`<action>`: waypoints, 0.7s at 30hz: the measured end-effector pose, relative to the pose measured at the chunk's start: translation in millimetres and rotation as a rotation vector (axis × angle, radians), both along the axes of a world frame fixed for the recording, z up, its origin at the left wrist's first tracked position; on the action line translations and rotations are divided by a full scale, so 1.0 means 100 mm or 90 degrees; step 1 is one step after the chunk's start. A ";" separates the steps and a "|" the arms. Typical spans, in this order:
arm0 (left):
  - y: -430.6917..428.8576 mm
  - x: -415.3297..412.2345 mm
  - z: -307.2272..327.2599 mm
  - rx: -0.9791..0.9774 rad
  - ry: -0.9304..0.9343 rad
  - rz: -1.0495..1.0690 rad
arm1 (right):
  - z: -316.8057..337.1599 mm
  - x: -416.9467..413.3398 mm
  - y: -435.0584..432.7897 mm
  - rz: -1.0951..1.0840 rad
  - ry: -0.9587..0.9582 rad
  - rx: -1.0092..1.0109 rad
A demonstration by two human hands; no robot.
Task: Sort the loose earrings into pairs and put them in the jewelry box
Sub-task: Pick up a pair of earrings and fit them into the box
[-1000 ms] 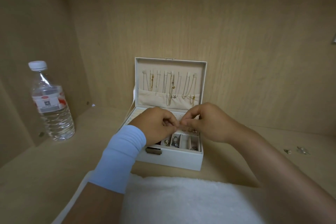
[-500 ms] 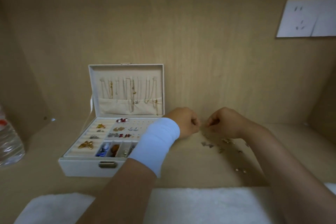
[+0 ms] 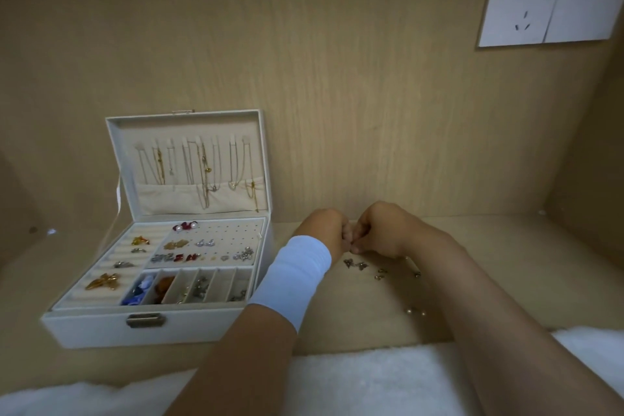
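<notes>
A big wooden wall (image 3: 337, 78) is standing at the back, and a wooden shelf (image 3: 506, 263) is lying flat under everything. A fluffy white cloth (image 3: 371, 382) is lying along the near edge of the shelf.

The white jewelry box (image 3: 101, 328) is sitting on the left side of the shelf with its lid (image 3: 265, 162) standing straight up. Thin necklaces (image 3: 202, 165) are hanging inside the lid. The tray is holding many small pieces in rows and little slots. A gold piece (image 3: 103, 281) is lying at the near left, and red and pearl earrings (image 3: 185, 226) are sitting at the back.

A white wall plug plate (image 3: 547, 3) is sitting high up on the right.

Both arms are reaching in from the bottom. The left arm is wearing a pale blue wristband (image 3: 293, 277) and is crossing in front of the box's right corner. The left hand (image 3: 326, 230) and the right hand (image 3: 381, 230) are meeting just to the right of the box, low over the shelf. All the fingers are curling in tight, and the fingertips (image 3: 354, 248) of both hands are touching each other. I cannot tell if they are pinching anything, because it would be too tiny to see.

The loose earrings (image 3: 361, 265) are lying scattered on the shelf, just under and in front of the right hand, outside the box.
</notes>
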State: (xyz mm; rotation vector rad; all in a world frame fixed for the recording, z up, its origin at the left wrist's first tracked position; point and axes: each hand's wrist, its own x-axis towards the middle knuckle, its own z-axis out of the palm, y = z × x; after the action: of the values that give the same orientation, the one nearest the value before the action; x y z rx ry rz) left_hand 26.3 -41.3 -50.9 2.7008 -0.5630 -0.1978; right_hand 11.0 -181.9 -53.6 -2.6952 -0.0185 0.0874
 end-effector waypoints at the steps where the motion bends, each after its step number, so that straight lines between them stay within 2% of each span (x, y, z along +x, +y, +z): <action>1: 0.01 0.00 -0.01 -0.005 -0.009 -0.004 | 0.00 0.00 0.00 0.003 0.001 -0.001; 4: 0.04 -0.01 -0.08 -0.043 -0.054 0.003 | 0.00 -0.01 0.01 0.007 -0.003 -0.007; 12: 0.11 -0.05 -0.14 -0.134 -0.062 0.025 | 0.05 0.01 0.03 -0.040 -0.095 0.034; 21: 0.28 -0.09 0.27 -0.229 -0.107 0.140 | 0.28 -0.07 0.22 0.000 -0.212 0.180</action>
State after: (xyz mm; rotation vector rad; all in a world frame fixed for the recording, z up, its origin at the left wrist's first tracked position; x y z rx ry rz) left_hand 17.2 -13.6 -24.0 2.4132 -0.3083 0.1752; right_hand 3.8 -159.8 -25.6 -2.3972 -0.1218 -0.3389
